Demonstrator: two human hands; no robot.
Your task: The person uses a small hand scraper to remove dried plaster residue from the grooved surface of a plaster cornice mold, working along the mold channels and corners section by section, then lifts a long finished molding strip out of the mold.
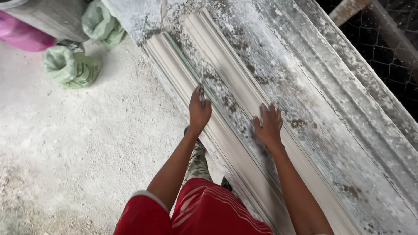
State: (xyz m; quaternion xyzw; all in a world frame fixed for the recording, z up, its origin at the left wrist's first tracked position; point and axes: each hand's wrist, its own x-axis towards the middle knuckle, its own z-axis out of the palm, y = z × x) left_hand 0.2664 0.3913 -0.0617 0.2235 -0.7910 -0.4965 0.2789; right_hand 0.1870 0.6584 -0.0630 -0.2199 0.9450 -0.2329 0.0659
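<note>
Our left hand (pixel 199 112) is closed round a thin metal blade (pixel 202 87), tip on the long white plaster cornice moulding (pixel 244 104) on the dusty bench. Right hand (pixel 268 126) lies flat, fingers spread, on the moulding. Green sacks (pixel 72 67) on floor nearby.

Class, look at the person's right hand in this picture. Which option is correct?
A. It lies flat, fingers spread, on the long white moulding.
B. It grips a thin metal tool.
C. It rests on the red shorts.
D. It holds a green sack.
A: the right hand lies open on the white moulding, while the left hand grips the thin tool.
</note>
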